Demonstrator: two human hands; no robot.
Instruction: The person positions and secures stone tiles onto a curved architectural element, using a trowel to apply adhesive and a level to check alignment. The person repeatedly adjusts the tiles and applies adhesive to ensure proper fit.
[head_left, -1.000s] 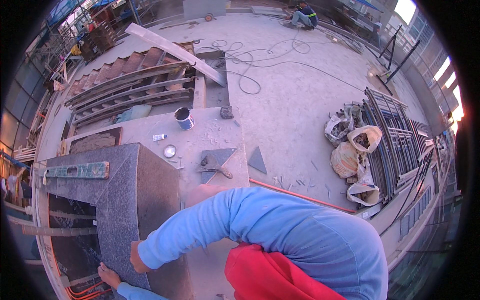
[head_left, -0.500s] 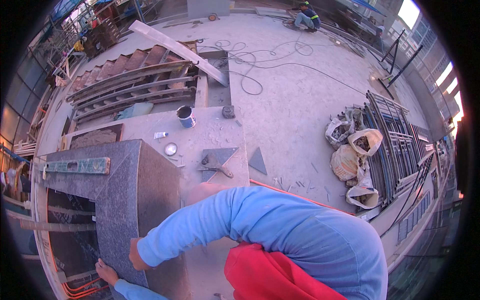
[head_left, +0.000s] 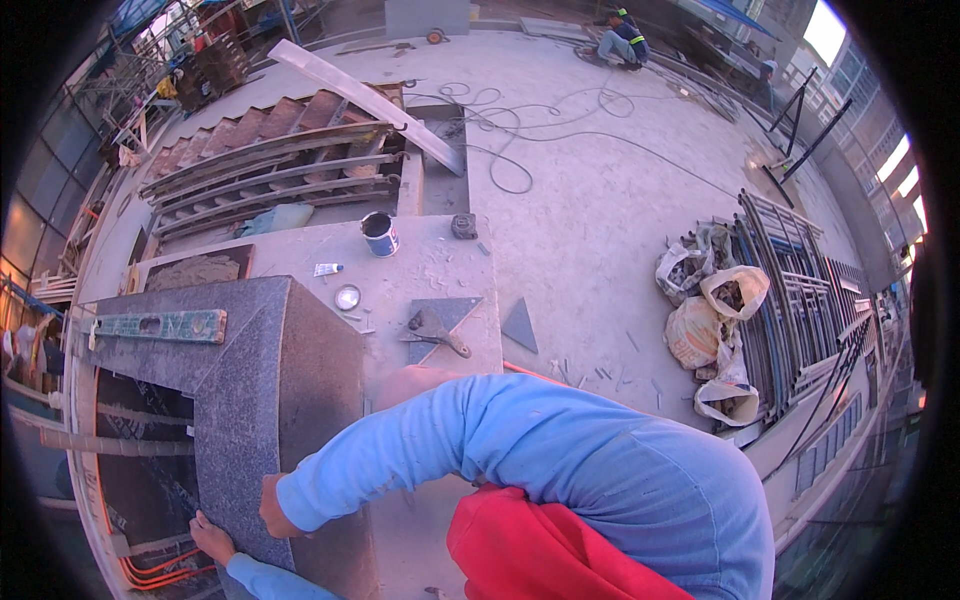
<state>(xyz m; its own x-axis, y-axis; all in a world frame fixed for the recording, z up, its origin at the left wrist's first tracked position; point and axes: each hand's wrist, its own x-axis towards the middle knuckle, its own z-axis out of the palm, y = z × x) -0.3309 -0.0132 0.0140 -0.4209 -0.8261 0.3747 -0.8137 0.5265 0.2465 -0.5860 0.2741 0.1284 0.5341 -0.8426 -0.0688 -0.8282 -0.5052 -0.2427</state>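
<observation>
Dark grey stone slabs form the L-shaped top of a boxy structure at the left. My left hand grips the inner edge of the near slab, beside the dark opening. Close to the slab's outer edge, my right hand rests as a closed fist. Its fingers are mostly hidden, so I cannot make out what, if anything, it holds. A green spirit level lies across the far slab. A putty knife lies over triangular stone offcuts on the concrete ledge to the right.
On the ledge stand an open paint can and a tape measure, near a small tube and a round lid. Filled sacks sit by stacked metal frames. A cable crosses the floor; another person crouches far off.
The surroundings have shifted slightly to the right in the view. Both hands stay in nearly the same place on the slab.
</observation>
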